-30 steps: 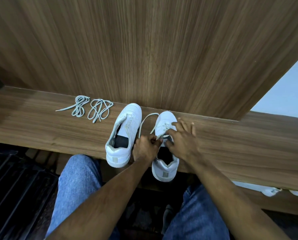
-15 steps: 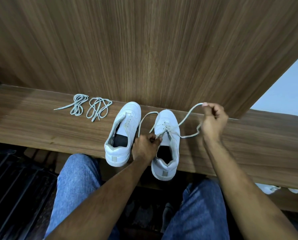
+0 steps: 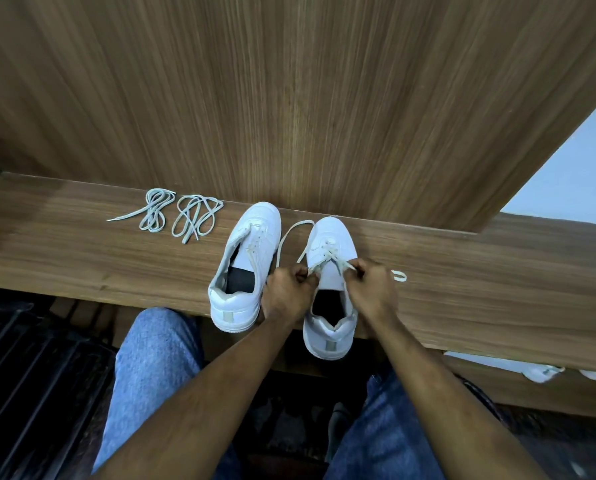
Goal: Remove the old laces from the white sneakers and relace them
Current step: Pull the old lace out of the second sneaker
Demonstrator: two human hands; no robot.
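Fists both curled: my left hand [image 3: 287, 293] pinches one lace strand, my right hand [image 3: 371, 289] pinches the other, both over the right sneaker [image 3: 331, 282]. Its heel overhangs the bench's [image 3: 480, 289] near edge; toe close to the back panel [image 3: 307, 109]. Left sneaker [image 3: 246, 268] just beside, unlaced. Two coiled flat laces [image 3: 171, 214] lie well apart toward the bench's left end. Wood-grain laminate, smooth white uppers.
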